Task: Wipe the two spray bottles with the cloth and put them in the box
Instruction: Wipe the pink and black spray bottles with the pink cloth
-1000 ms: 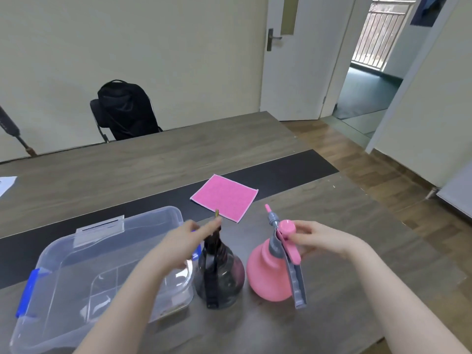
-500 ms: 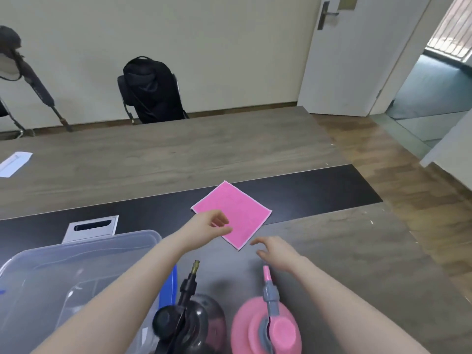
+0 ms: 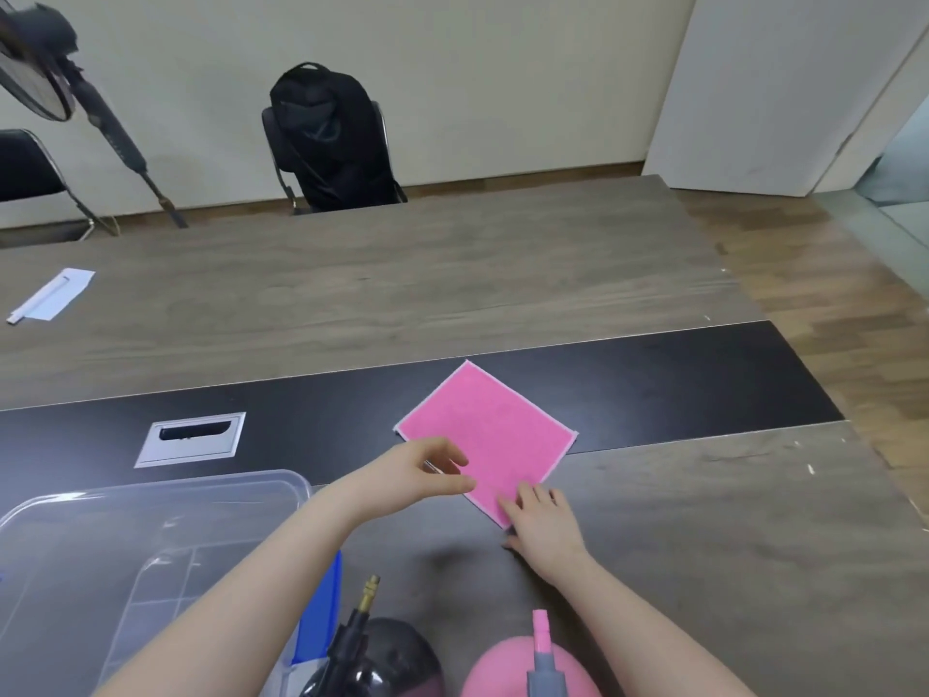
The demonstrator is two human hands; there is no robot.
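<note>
A pink cloth (image 3: 490,432) lies flat on the table, turned like a diamond. My left hand (image 3: 420,472) hovers over its near-left edge, fingers curled and apart, holding nothing. My right hand (image 3: 540,520) rests flat on the cloth's nearest corner with fingers spread. At the bottom edge stand the two spray bottles: a dark smoky one with a brass nozzle (image 3: 372,651) and a pink one with a grey neck (image 3: 533,666), both cut off by the frame. The clear plastic box (image 3: 151,500) sits at the lower left, open.
The table (image 3: 402,294) has a black centre strip with a silver cable hatch (image 3: 193,437). A white paper (image 3: 50,294) lies far left. Behind the table stand a chair with a black backpack (image 3: 329,138) and a fan (image 3: 35,67). The table's right edge drops to wooden floor.
Both hands left the spray bottles and reached forward to the pink cloth. My right hand now touches its near corner. The view tilted down and forward.
</note>
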